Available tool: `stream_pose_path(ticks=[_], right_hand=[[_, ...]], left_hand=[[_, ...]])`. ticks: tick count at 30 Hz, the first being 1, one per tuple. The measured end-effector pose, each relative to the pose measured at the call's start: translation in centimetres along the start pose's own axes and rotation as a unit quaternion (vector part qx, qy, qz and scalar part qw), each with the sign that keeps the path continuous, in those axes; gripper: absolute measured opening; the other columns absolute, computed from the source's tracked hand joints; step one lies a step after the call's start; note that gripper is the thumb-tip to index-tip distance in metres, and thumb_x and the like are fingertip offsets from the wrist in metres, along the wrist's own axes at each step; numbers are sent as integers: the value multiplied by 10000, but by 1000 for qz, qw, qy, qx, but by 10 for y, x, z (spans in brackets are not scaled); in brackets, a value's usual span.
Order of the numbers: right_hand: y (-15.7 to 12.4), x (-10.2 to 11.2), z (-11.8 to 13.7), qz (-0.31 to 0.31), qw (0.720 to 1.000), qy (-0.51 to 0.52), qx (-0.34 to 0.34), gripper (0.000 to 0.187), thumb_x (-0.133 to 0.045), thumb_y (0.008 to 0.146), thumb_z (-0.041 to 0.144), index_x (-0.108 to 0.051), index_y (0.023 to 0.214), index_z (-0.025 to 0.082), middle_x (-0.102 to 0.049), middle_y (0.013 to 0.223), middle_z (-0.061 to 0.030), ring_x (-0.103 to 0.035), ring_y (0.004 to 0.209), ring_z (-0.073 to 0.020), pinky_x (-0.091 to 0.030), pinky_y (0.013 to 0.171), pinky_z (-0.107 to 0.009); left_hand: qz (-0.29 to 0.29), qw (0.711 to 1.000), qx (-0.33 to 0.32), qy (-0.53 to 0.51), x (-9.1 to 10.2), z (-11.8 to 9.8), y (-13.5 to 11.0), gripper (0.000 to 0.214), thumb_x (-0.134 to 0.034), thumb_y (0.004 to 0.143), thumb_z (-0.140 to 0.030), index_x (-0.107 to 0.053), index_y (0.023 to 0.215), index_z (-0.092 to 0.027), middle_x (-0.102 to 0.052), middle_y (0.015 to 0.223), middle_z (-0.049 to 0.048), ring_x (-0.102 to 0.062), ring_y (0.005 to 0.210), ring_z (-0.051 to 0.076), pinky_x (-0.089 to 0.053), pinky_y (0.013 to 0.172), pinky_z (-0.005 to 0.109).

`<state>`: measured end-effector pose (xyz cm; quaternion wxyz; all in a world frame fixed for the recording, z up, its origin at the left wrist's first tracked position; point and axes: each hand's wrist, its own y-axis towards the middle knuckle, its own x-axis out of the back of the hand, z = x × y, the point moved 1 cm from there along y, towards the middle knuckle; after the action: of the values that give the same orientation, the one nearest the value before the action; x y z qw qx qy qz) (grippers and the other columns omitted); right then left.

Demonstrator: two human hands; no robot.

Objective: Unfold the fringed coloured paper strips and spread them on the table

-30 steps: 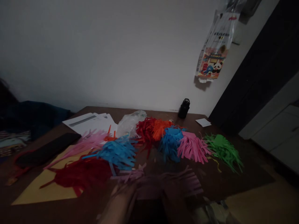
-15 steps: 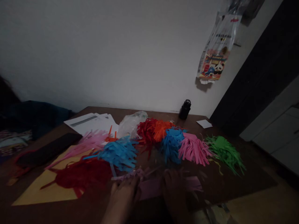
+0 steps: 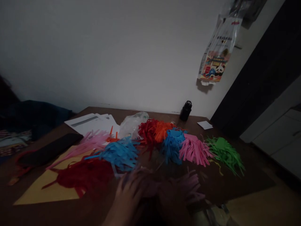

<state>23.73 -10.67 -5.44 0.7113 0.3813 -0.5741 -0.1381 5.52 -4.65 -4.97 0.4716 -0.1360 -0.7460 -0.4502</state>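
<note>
A strip of purple fringed tissue paper point(image 3: 152, 187) lies crosswise at the near side of the brown table, its cut ends fanning out to the right. My left hand point(image 3: 129, 190) is curled over the left part of the strip, gripping it. On its right part is my right hand point(image 3: 172, 196), dim and blurred, with the fingers closed on the paper. Just beyond my hands lie a light blue fringed tassel point(image 3: 121, 153), a dark red one point(image 3: 84, 175) and a pink one point(image 3: 195, 149).
More fringed paper, darker blue point(image 3: 174, 142), orange point(image 3: 163, 130) and green point(image 3: 225, 153), lies across the table. Behind are a clear plastic bag point(image 3: 133, 124), white sheets point(image 3: 87, 123) and a black bottle point(image 3: 186, 110). A yellow sheet point(image 3: 47, 191) and dark pouch point(image 3: 51, 149) lie left.
The purple strip has bunched up between my hands, and its right-hand fringe has spread wider. My left hand has shifted slightly right, my right hand slightly lower.
</note>
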Motion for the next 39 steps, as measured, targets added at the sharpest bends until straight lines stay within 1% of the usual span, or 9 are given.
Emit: stream_pose_path(ticks=[2, 6, 10, 14, 22, 26, 29, 33, 39], right_hand=[[0, 6, 8, 11, 999, 33, -9, 136, -495, 922, 179, -594, 832, 205, -635, 751, -3, -559, 744, -193, -341, 928, -393], [-5, 7, 16, 13, 997, 75, -13, 131, -488, 952, 184, -589, 874, 215, -662, 789, 25, -577, 730, -166, -333, 953, -385], [-24, 7, 3, 32, 999, 23, -9, 163, -526, 917, 97, -583, 808, 205, -659, 813, -4, -602, 829, -183, -398, 894, -350], [-39, 13, -11, 22, 999, 2, -35, 218, -448, 929, 72, -610, 880, 209, -663, 857, -31, -593, 803, -200, -425, 821, -365], [-21, 19, -7, 207, 953, -175, -137, 438, -602, 779, 59, -620, 1191, 206, -619, 805, -67, -561, 744, -293, -417, 645, -441], [-7, 22, -3, 153, 961, -158, -169, 330, -618, 815, 82, -647, 1110, 226, -625, 856, -76, -553, 792, -276, -390, 686, -418], [-5, 12, 3, 73, 990, -60, -106, 90, -658, 830, 139, -653, 872, 218, -627, 858, -43, -544, 822, -233, -375, 747, -381], [-7, -8, 9, 45, 998, -26, -23, 186, -649, 857, 128, -580, 694, 187, -586, 687, 6, -535, 766, -188, -345, 861, -380], [-5, -2, 6, 20, 998, 45, -50, 182, -586, 874, 126, -566, 705, 192, -594, 690, 10, -533, 739, -180, -319, 775, -352]], left_hand=[[-69, 996, -42, -39, -11, -3, -4, 172, -550, 878, -227, -691, 932, -310, -760, 950, -13, -614, 1031, 224, -67, 1162, 491], [-133, 988, -36, -64, -41, 0, -17, 307, -430, 946, -200, -659, 759, -284, -711, 699, -54, -630, 761, 166, -132, 1142, 456], [-12, 996, -72, -41, -53, 20, -35, 225, -478, 937, -222, -679, 896, -315, -755, 846, -40, -651, 814, 169, -376, 950, 367], [70, 996, -44, -32, -43, 33, -37, 172, -559, 885, -277, -702, 967, -325, -771, 976, -3, -672, 884, 207, -428, 802, 341], [236, 958, 161, 13, 4, -3, 15, 376, -436, 914, -112, -689, 1145, -268, -737, 1159, 81, -665, 1085, 281, -410, 884, 435], [264, 948, 177, 15, 11, -11, 28, 373, -423, 921, -110, -676, 1161, -243, -731, 1171, 112, -648, 1121, 299, -392, 942, 514], [253, 954, 160, 10, 7, -9, 27, 392, -404, 911, -89, -667, 1170, -222, -736, 1152, 132, -663, 1090, 300, -399, 927, 529], [224, 962, 157, 13, 3, -3, 19, 351, -427, 905, -115, -689, 1115, -217, -746, 1119, 128, -669, 1055, 283, -418, 899, 477], [65, 997, 28, -2, 1, 2, 3, 324, -621, 799, -162, -667, 1092, -293, -695, 1194, 45, -571, 1163, 274, -304, 1041, 478]])
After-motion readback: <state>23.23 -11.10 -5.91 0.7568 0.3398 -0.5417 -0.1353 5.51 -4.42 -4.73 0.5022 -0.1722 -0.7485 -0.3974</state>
